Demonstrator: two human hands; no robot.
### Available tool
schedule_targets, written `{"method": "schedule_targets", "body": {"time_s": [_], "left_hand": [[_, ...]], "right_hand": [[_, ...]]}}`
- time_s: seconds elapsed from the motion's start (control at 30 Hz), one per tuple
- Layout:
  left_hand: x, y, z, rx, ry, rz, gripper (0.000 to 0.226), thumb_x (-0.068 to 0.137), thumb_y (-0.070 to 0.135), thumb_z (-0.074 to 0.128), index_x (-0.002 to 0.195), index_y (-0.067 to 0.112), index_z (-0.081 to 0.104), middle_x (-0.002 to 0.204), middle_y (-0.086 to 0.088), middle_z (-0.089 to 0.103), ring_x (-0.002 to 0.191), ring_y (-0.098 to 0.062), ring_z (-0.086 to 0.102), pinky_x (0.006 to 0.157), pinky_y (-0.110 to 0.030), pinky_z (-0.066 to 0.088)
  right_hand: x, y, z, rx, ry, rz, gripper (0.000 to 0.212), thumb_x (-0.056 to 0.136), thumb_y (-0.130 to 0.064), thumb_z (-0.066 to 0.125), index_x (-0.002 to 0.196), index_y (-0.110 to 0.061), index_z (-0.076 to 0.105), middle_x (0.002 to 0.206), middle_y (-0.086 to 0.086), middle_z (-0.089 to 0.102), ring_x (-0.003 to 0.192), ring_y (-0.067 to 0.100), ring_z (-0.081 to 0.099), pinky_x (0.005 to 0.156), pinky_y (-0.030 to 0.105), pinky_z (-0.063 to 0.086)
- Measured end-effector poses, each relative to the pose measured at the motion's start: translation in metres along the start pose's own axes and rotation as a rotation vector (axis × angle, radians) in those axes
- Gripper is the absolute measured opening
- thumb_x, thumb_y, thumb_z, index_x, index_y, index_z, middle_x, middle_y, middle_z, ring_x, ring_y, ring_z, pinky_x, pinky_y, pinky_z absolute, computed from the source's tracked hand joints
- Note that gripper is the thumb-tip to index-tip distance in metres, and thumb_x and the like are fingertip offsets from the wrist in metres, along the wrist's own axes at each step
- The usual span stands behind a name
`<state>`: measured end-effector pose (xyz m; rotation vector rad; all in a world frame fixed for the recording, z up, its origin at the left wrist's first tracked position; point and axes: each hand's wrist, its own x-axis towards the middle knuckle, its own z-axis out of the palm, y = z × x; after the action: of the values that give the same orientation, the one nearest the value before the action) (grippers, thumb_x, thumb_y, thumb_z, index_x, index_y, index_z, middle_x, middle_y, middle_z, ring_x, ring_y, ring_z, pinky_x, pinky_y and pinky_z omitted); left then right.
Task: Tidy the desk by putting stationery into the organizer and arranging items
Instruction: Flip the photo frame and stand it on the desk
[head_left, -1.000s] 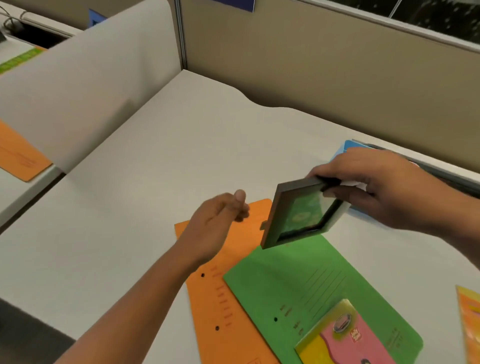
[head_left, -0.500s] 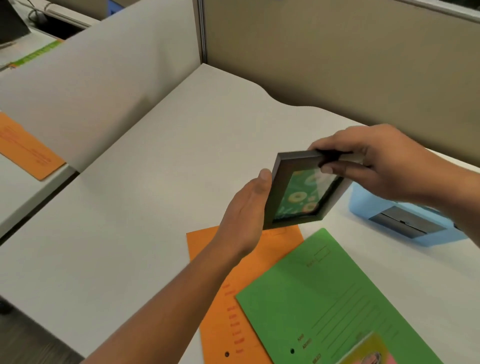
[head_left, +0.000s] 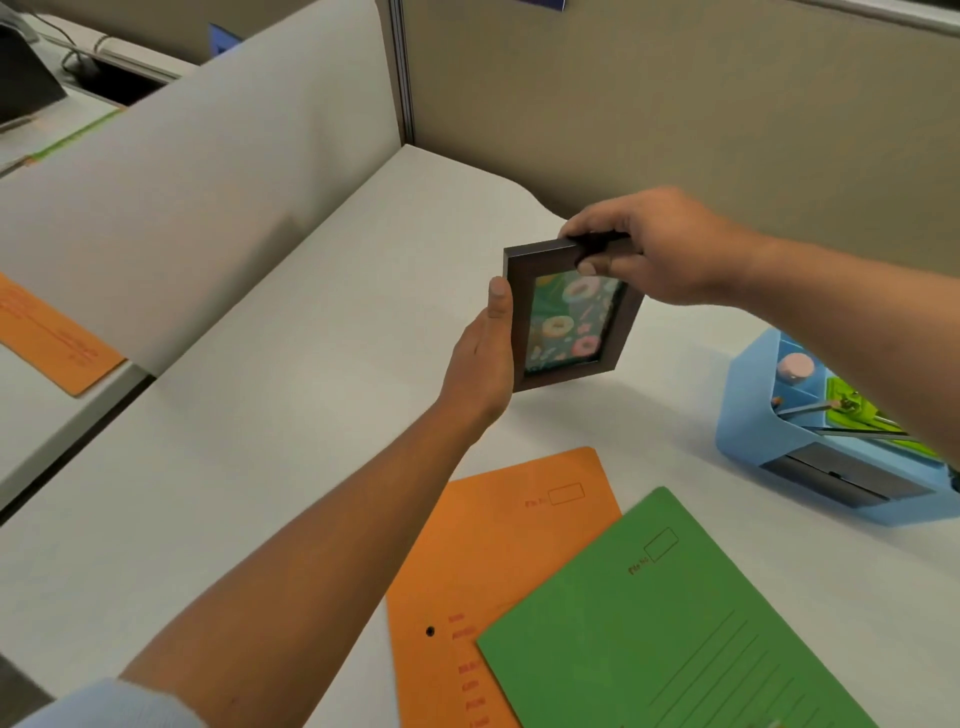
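A small dark brown picture frame (head_left: 566, 317) with a doughnut print is held upright over the white desk (head_left: 270, 415), between both hands. My left hand (head_left: 483, 364) grips its left edge, thumb on the front. My right hand (head_left: 649, 249) pinches its top right corner. To the right stands the blue organizer (head_left: 753, 415), holding pencils, a pink round item and green pieces. An orange folder (head_left: 498, 545) and a green folder (head_left: 675, 623) lie flat near the front, the green one overlapping the orange.
Beige partition walls (head_left: 675, 104) close off the back and left of the desk. Beyond the left partition another desk carries an orange folder (head_left: 47, 338) and cables. My right forearm crosses above the organizer.
My left hand reached up and took hold of the frame's left edge. Both hands carried the frame up and away from the folders, turning it more upright.
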<state>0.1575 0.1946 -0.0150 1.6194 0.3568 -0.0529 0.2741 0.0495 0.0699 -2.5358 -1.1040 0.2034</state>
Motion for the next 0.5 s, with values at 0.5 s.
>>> {"method": "schedule_targets", "body": {"time_s": [0.5], "left_hand": [[0.03,-0.016,-0.004,0.026,0.064,-0.012,0.06,0.092,0.066,0.013,0.127,0.033,0.049,0.121,0.008,0.058,0.107,-0.01,0.056,0.075,-0.016,0.042]], "right_hand": [[0.027,0.012,0.022,0.024,-0.016,0.047,0.031,0.093,-0.016,0.062,0.122,-0.026,0.063,0.114,-0.006,0.067,0.105,0.014,0.059,0.093,0.033,0.049]]}}
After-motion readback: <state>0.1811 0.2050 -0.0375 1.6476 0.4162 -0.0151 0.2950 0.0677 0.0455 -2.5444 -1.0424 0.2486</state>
